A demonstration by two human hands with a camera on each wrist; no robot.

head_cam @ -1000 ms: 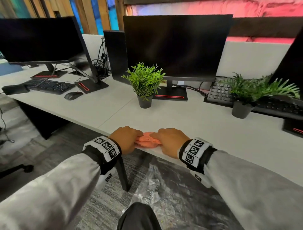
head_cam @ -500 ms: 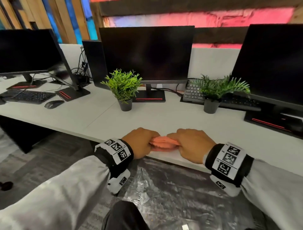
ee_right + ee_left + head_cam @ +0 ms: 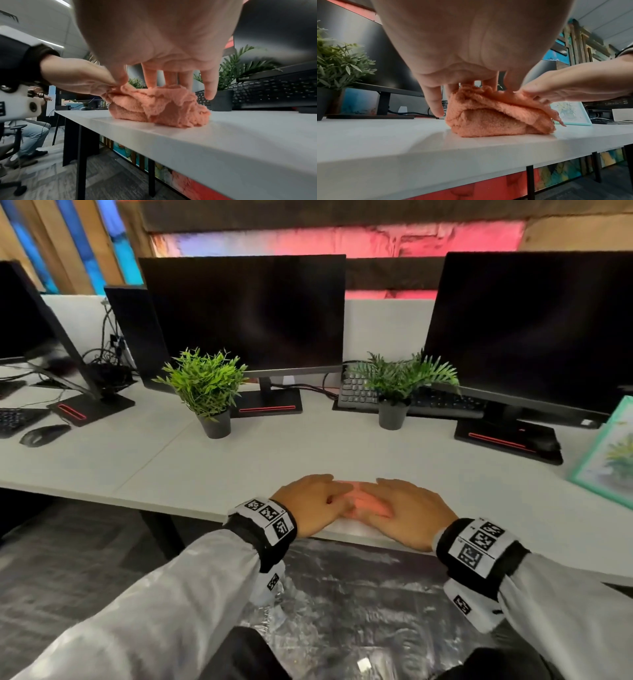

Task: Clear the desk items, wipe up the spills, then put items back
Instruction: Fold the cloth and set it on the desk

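Left hand [image 3: 313,506] and right hand [image 3: 409,513] lay flat, fingers straight, pressing down together on a bunched orange cloth [image 3: 498,119]. Cloth sat on the white surface [image 3: 274,460] near its front edge, ahead of two potted plants [image 3: 205,386].

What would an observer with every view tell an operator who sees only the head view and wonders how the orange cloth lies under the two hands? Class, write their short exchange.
Operator: Is the cloth spread flat?
Observer: No. The left wrist view shows the orange cloth bunched in thick folded layers on the desk.
Operator: Are the fingers curled round it?
Observer: No. In the right wrist view, the right hand has straight fingers pointing down onto the top of the cloth, and the left hand lies flat on the cloth's edge.
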